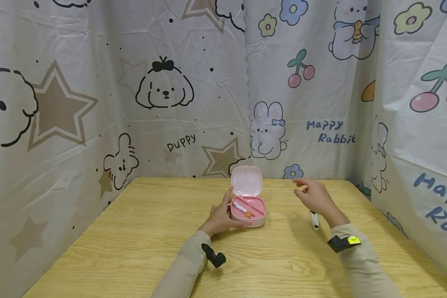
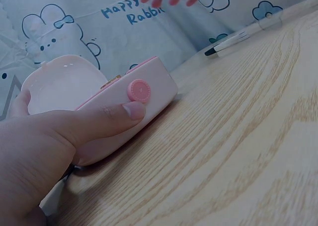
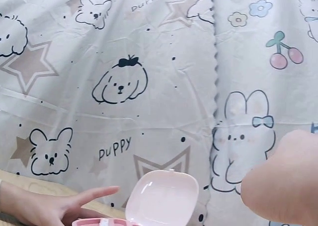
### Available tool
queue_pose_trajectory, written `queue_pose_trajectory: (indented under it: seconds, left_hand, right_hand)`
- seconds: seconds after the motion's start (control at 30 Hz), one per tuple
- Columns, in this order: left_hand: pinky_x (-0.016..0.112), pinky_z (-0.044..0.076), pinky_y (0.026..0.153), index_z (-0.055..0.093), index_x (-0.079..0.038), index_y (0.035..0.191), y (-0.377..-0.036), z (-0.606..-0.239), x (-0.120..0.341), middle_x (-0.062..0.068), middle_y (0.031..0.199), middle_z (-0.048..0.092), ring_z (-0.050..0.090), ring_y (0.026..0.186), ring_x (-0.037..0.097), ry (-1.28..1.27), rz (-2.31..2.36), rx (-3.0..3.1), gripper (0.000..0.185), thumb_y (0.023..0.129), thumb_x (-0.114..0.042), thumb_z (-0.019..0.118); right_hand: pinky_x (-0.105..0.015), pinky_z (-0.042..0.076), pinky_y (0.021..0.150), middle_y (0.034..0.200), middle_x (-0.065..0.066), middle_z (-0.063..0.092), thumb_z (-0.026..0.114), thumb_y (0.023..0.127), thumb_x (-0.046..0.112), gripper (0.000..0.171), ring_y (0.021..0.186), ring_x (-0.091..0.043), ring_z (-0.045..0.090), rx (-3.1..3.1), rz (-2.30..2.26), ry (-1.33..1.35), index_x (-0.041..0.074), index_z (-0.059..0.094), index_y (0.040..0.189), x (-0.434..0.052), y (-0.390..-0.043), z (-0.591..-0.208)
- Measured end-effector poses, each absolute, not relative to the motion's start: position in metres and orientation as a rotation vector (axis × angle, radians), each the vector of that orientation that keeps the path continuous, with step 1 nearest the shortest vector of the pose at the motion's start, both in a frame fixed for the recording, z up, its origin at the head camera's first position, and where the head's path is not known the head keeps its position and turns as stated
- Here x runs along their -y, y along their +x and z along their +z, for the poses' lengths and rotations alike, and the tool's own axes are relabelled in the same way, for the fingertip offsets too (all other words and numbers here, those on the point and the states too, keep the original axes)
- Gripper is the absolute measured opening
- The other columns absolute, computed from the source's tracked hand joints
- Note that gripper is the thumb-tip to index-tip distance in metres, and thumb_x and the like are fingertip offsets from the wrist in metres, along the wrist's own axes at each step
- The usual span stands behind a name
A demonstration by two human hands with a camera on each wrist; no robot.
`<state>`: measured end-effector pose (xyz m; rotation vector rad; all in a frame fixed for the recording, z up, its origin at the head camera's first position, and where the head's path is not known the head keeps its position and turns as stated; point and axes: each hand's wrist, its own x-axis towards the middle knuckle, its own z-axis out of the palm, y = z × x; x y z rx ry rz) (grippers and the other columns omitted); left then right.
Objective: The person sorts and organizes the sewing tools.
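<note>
1. Pink case (image 1: 247, 211) stands on the table (image 1: 134, 248), lid raised.
2. Left hand (image 1: 219, 218) grips the case's left and front sides, thumb (image 2: 107, 119) curled along it.
3. Right hand (image 1: 313, 196) hovers right of the case, fingers relaxed, holding nothing.
4. Pen (image 1: 314, 220) lies right of the case.

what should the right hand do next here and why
Probably reach left into the pink case. Its lid stands open, the left hand grips the base and steadies it, and the right hand hovers empty beside it, with a pen lying on the table below.
</note>
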<state>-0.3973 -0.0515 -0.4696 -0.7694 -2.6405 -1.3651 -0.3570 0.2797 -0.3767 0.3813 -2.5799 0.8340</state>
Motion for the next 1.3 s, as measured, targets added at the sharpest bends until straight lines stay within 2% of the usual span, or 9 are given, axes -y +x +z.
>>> queue_pose_trajectory:
  seconds: [0.13, 0.43, 0.87, 1.0, 1.1, 1.17, 1.3]
  left_hand:
    - [0.072, -0.005, 0.116, 0.004, -0.028, 0.168, -0.397, -0.469, 0.052, 0.009, 0.16, 0.042, 0.036, 0.148, 0.028, -0.772, -1.361, 2.641, 0.135, 0.071, -0.039, 0.097]
    - [0.072, -0.004, 0.116, 0.004, -0.027, 0.168, -0.397, -0.468, 0.052, 0.007, 0.158, 0.045, 0.037, 0.148, 0.029, -0.77, -1.361, 2.637, 0.136, 0.071, -0.038, 0.098]
    - [0.072, -0.004, 0.116, 0.005, -0.028, 0.168, -0.397, -0.469, 0.051, 0.009, 0.161, 0.041, 0.034, 0.149, 0.03, -0.77, -1.34, 2.648, 0.134, 0.072, -0.041, 0.097]
    - [0.072, -0.003, 0.116, 0.004, -0.027, 0.168, -0.397, -0.47, 0.051, 0.009, 0.16, 0.042, 0.035, 0.149, 0.03, -0.77, -1.341, 2.646, 0.134, 0.072, -0.041, 0.097]
    - [0.073, -0.003, 0.115, 0.004, -0.027, 0.168, -0.397, -0.47, 0.051, 0.009, 0.16, 0.042, 0.035, 0.149, 0.03, -0.772, -1.335, 2.644, 0.134, 0.072, -0.042, 0.097]
    - [0.073, -0.003, 0.116, 0.004, -0.028, 0.168, -0.397, -0.47, 0.051, 0.009, 0.161, 0.041, 0.035, 0.149, 0.03, -0.771, -1.336, 2.644, 0.135, 0.071, -0.042, 0.097]
    - [0.072, -0.003, 0.116, 0.004, -0.029, 0.168, -0.397, -0.47, 0.051, 0.009, 0.161, 0.04, 0.034, 0.149, 0.03, -0.766, -1.346, 2.645, 0.135, 0.071, -0.042, 0.097]
  right_hand:
    - [-0.052, 0.058, 0.08, 0.126, -0.031, 0.063, 0.061, 0.101, 0.014, 0.043, 0.101, -0.041, 0.068, 2.649, 0.823, 0.331, -0.007, 0.059, 0.138, -0.291, -0.357, -0.378]
    - [-0.062, 0.052, 0.09, 0.129, -0.041, 0.055, 0.063, 0.1, 0.022, 0.062, 0.115, -0.055, 0.057, 2.904, 0.794, 0.255, -0.015, 0.043, 0.145, -0.318, -0.355, -0.381]
    - [-0.062, 0.048, 0.098, 0.13, -0.044, 0.053, 0.07, 0.095, 0.019, 0.066, 0.12, -0.057, 0.054, 3.077, 0.644, 0.278, -0.024, 0.044, 0.138, -0.328, -0.358, -0.399]
    - [-0.066, 0.039, 0.106, 0.14, -0.043, 0.047, 0.072, 0.094, 0.019, 0.069, 0.13, -0.058, 0.044, 3.099, 0.792, 0.181, -0.022, 0.042, 0.142, -0.327, -0.355, -0.408]
    - [-0.066, 0.037, 0.107, 0.138, -0.038, 0.05, 0.075, 0.09, 0.017, 0.068, 0.127, -0.053, 0.047, 3.103, 0.888, 0.126, -0.019, 0.045, 0.14, -0.327, -0.354, -0.415]
    - [-0.063, 0.043, 0.101, 0.127, -0.033, 0.057, 0.077, 0.087, 0.016, 0.063, 0.116, -0.046, 0.053, 3.099, 0.859, 0.147, -0.018, 0.051, 0.134, -0.328, -0.355, -0.418]
    - [-0.057, 0.047, 0.094, 0.12, -0.029, 0.059, 0.076, 0.086, 0.013, 0.061, 0.104, -0.039, 0.055, 3.098, 0.811, 0.184, -0.019, 0.052, 0.132, -0.328, -0.357, -0.421]
